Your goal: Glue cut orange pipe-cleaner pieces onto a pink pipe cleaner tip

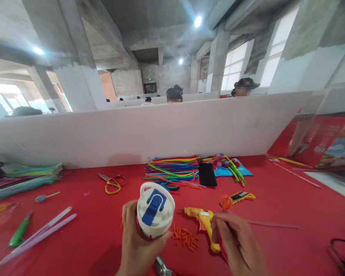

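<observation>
My left hand (140,237) is wrapped round a white bottle (155,211) with a blue flip-top spout and a white carry loop, its lid tilted towards me. My right hand (235,237) is closed in a pinch on a thin pink stem (223,250), which shows below the fingers. Just above those fingertips is a fuzzy orange ball (226,202); whether it joins the stem is hidden. A yellow glue gun (205,218) with a small lit light lies on the table, partly behind my right hand. Short orange snippets (185,237) are scattered between the hands.
Coloured pipe cleaners (172,170), a black phone (207,174) and a blue packet (234,168) lie by the white partition (161,130). Yellow-handled scissors (112,183), a box cutter (238,197) and a green-handled tool (20,232) rest on the red table. A silver object (161,265) is cut off below.
</observation>
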Demonstrator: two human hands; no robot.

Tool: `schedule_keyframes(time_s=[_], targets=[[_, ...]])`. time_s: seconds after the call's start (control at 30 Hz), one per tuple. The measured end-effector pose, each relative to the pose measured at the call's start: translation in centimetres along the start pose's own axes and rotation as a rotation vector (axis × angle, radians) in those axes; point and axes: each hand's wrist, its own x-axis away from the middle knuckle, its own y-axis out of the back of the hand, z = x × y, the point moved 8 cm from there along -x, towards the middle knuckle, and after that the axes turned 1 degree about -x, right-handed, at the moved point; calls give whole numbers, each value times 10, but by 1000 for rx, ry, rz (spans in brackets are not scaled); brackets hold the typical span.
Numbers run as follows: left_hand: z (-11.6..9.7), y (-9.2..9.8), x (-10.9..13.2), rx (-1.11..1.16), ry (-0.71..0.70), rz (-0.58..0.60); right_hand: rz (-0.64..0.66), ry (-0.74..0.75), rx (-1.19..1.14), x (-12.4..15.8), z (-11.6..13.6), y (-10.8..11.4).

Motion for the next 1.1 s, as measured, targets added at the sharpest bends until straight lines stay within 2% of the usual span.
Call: schedule_keyframes(time_s=[0.03, 0.07, 0.17, 0.23, 0.3, 0.37, 0.4, 0.43, 0.47, 0.53, 0.57, 0.63, 0.67, 0.8, 0.87, 0.97, 1.1], targets=[[-3, -2, 8, -8, 19, -5, 116, 144, 48, 0, 23, -6], [-7, -4, 15, -17, 21, -5, 176, 211, 107, 0, 40, -10], [-20, -7, 30, 14, -22, -47, 193, 227, 193, -8, 65, -18], [-27, -8, 38, 43, -70, -50, 180, 113, 115, -18, 59, -25], [-33, -6, 45, 59, -114, -54, 193, -89, -38, -27, 37, -34], [-40, -2, 50, 62, -159, -66, 259, -305, -193, -26, 12, -44], [-44, 0, 52, 59, -182, -70, 274, -355, -226, -24, 6, -44], [-47, 1, 53, 49, -197, -74, 251, -344, -222, -23, 5, -39], [-50, 2, 53, 35, -200, -77, 193, -271, -165, -23, 11, -29], [-53, 0, 52, -5, -182, -85, 101, -81, -16, -18, 32, -10], [-53, -2, 50, -26, -170, -94, 114, 32, 42, -14, 47, -8], [-52, -6, 47, -68, -156, -127, 212, 239, 161, -3, 71, -16], [-51, -9, 46, -90, -162, -141, 243, 294, 200, 1, 77, -22], [-46, -20, 45, -169, -183, -198, 146, 424, 218, 3, 80, -37], [-41, -26, 45, -167, -121, -198, 85, 438, 195, 1, 74, -42], [-35, -33, 46, -111, -33, -192, 21, 312, 131, -6, 58, -45], [-28, -41, 48, -41, 29, -183, 59, 126, 109, -22, 43, -48]])
